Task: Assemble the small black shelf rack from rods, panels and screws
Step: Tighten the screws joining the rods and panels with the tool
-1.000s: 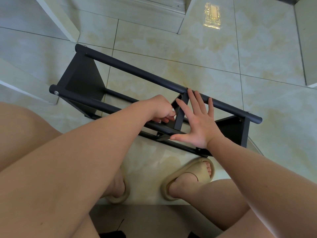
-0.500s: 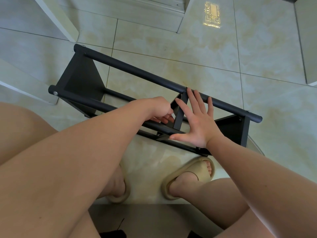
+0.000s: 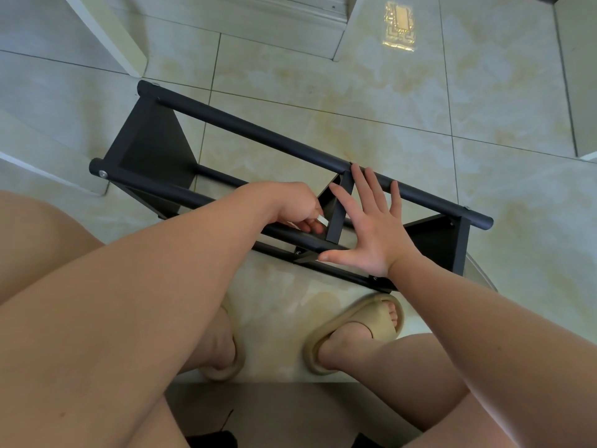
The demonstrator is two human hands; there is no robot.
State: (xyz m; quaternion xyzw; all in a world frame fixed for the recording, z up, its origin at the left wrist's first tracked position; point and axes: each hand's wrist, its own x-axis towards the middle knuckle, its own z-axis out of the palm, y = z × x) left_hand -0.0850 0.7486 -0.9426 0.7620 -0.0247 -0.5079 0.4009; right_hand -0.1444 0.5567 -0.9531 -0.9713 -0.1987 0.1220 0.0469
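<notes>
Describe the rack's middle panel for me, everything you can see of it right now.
The middle panel is matt black, thin and flat, seen nearly edge-on. It stands crosswise between the far rod and near rod of the rack, which lies on its side on the tiled floor. A screw head shows on the far rod just above it. The open right hand lies against its right side; the left hand, pinching a small pale piece, is at its left face.

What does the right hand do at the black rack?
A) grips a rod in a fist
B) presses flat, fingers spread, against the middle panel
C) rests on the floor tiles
B: the right hand lies open, fingers spread, on the middle panel and far rod.
</notes>
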